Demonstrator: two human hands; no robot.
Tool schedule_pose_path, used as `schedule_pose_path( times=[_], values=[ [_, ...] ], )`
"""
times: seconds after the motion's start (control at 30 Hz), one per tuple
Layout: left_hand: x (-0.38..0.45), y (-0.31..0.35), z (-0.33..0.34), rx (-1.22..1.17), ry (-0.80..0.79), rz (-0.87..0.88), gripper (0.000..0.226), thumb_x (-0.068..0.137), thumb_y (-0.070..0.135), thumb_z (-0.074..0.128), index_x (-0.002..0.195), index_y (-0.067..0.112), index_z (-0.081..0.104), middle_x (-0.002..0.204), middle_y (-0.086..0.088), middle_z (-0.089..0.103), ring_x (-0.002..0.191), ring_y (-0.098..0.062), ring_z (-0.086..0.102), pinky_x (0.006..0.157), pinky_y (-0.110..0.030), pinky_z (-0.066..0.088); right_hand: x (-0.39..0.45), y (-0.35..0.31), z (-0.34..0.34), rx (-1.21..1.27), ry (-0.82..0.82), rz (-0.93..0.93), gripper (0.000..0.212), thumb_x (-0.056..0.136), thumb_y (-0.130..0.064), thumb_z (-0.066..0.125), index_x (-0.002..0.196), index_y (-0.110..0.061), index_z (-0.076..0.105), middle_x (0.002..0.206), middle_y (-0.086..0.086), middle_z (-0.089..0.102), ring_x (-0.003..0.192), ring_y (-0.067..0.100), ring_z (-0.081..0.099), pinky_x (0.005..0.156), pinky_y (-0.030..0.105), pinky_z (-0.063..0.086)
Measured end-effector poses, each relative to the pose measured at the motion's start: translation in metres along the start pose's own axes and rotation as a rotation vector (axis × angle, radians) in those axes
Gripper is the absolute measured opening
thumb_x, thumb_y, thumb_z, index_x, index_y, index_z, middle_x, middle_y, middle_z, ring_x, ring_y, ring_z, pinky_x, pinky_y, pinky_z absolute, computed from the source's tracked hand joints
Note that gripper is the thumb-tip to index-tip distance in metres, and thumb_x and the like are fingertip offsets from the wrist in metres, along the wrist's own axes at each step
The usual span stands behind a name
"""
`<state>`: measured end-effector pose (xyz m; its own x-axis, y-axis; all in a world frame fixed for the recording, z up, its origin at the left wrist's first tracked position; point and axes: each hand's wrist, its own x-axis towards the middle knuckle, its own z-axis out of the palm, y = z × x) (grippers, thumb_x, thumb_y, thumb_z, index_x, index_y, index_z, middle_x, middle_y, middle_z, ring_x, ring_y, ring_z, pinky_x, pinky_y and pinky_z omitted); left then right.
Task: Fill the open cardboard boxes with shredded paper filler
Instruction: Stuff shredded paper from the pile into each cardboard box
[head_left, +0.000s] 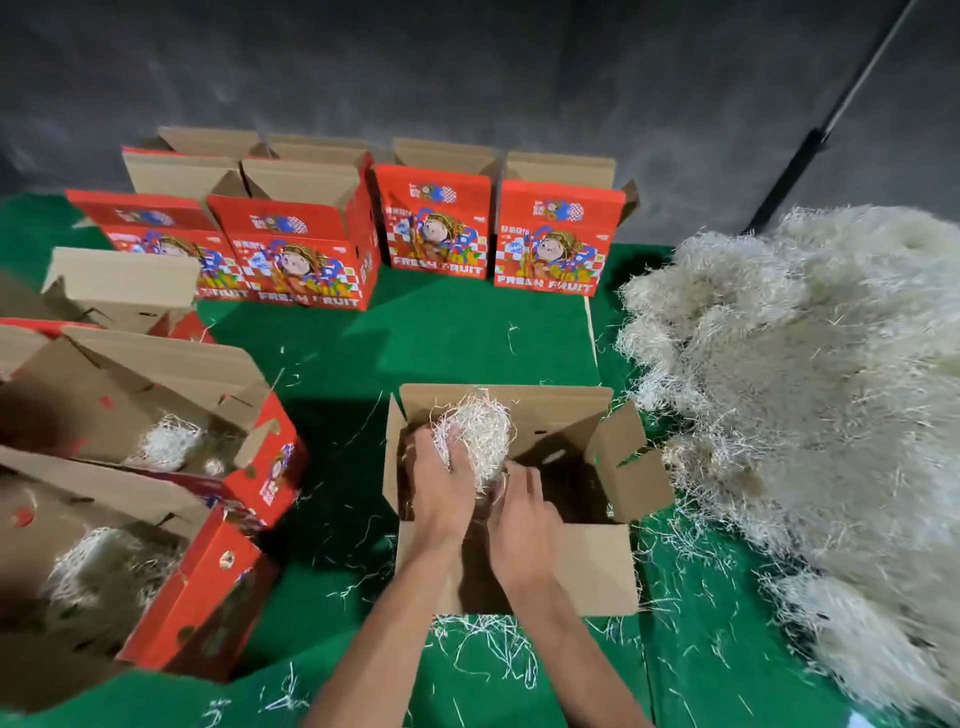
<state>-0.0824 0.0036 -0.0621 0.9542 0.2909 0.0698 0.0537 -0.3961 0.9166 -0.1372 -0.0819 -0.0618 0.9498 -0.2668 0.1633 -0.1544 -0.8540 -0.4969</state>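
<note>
An open cardboard box (597, 566) stands in front of me on the green mat, its flaps spread outward. Both my hands reach down into it. My left hand (439, 483) grips a clump of white shredded paper (480, 434) that sticks up above the fingers. My right hand (522, 512) is beside it, a little lower and blurred, its fingers against the bottom of the same clump. A large heap of shredded paper (810, 395) lies to the right of the box.
Two open red boxes (249, 462) with some shreds inside sit at the left, a third behind them. Several open red "Fresh Fruit" boxes (436, 228) line the back. Loose shreds litter the green mat (415, 343). A dark pole (795, 166) leans at the back right.
</note>
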Motion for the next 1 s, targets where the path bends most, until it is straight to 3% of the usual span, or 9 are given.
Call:
schedule_pose_path(
  times=[0.13,0.27,0.4,0.47,0.6,0.77,0.87,0.93,1.0],
  values=[
    [0.010,0.004,-0.007,-0.082,-0.089,-0.121,0.013,0.103,0.030,0.049,0.103,0.022,0.060,0.086,0.021,0.059,0.087,0.011,0.056,0.075,-0.002,0.036,0.023,0.003,-0.010,0.443,-0.121,0.245,0.045,0.105,-0.049,0.028,0.123,-0.018,0.055,0.113,0.000,0.066,0.105,0.026,0.064,0.087,0.035,0.044],
    [0.002,0.015,-0.007,-0.208,-0.284,-0.349,0.069,0.089,0.064,0.056,0.147,0.030,0.040,0.135,0.014,0.050,0.124,-0.010,0.047,0.102,-0.031,0.038,0.031,0.001,-0.010,0.786,-0.214,0.264,0.056,0.099,-0.066,0.032,0.141,-0.032,0.048,0.128,-0.021,0.055,0.124,0.002,0.052,0.104,0.022,0.035],
    [-0.004,0.018,-0.010,-0.257,-0.349,-0.553,0.109,0.065,0.083,0.065,0.153,0.038,0.020,0.155,0.003,0.038,0.134,-0.023,0.045,0.109,-0.045,0.034,0.034,0.010,-0.009,0.936,-0.192,0.351,0.033,0.093,-0.064,0.051,0.100,-0.032,0.060,0.068,-0.021,0.061,0.062,-0.004,0.055,0.066,0.013,0.042],
    [0.003,0.014,-0.017,-0.233,-0.358,-0.622,0.108,0.063,0.081,0.070,0.150,0.038,0.022,0.150,-0.001,0.044,0.122,-0.025,0.054,0.109,-0.049,0.034,0.041,0.021,-0.015,1.047,-0.255,0.427,0.042,0.084,-0.063,0.066,0.093,-0.022,0.062,0.060,-0.015,0.060,0.056,0.004,0.051,0.053,0.014,0.044],
    [0.012,0.008,-0.017,-0.354,-0.235,-0.741,0.104,0.065,0.071,0.073,0.149,0.023,0.035,0.132,-0.001,0.056,0.121,-0.023,0.053,0.109,-0.044,0.033,0.048,0.031,-0.016,1.086,-0.222,0.583,0.038,0.079,-0.055,0.078,0.097,-0.026,0.063,0.097,0.010,0.065,0.088,0.017,0.068,0.074,0.032,0.057],
    [0.010,0.010,-0.017,-0.755,-0.192,-0.859,0.085,0.068,0.061,0.075,0.139,0.022,0.051,0.131,-0.011,0.063,0.119,-0.035,0.060,0.104,-0.057,0.044,0.050,0.032,-0.020,1.230,-0.079,0.731,0.036,0.077,-0.048,0.082,0.086,-0.029,0.053,0.091,-0.012,0.067,0.083,0.002,0.055,0.074,0.025,0.039],
    [-0.002,0.021,-0.004,-0.883,-0.248,-0.842,0.060,0.086,0.060,0.063,0.127,0.016,0.060,0.111,-0.015,0.073,0.101,-0.036,0.071,0.091,-0.060,0.053,0.045,0.020,-0.020,1.128,-0.059,0.614,0.027,0.087,-0.063,0.063,0.093,-0.036,0.059,0.083,-0.024,0.070,0.080,0.002,0.060,0.089,0.025,0.048],
    [-0.016,0.034,0.012,-0.725,-0.272,-0.787,0.067,0.090,0.062,0.057,0.137,0.015,0.054,0.128,-0.013,0.066,0.116,-0.032,0.065,0.101,-0.056,0.048,0.040,0.015,-0.017,0.951,-0.109,0.457,0.040,0.094,-0.065,0.051,0.119,-0.035,0.058,0.122,-0.016,0.065,0.108,0.007,0.062,0.100,0.037,0.049],
    [-0.026,0.039,0.021,-0.478,-0.243,-0.709,0.082,0.087,0.066,0.058,0.150,0.017,0.037,0.146,-0.006,0.050,0.133,-0.025,0.050,0.112,-0.048,0.039,0.040,0.018,-0.014,0.771,-0.099,0.302,0.026,0.098,-0.049,0.055,0.113,-0.029,0.061,0.108,-0.012,0.070,0.102,0.010,0.067,0.087,0.026,0.054]
  ],
)
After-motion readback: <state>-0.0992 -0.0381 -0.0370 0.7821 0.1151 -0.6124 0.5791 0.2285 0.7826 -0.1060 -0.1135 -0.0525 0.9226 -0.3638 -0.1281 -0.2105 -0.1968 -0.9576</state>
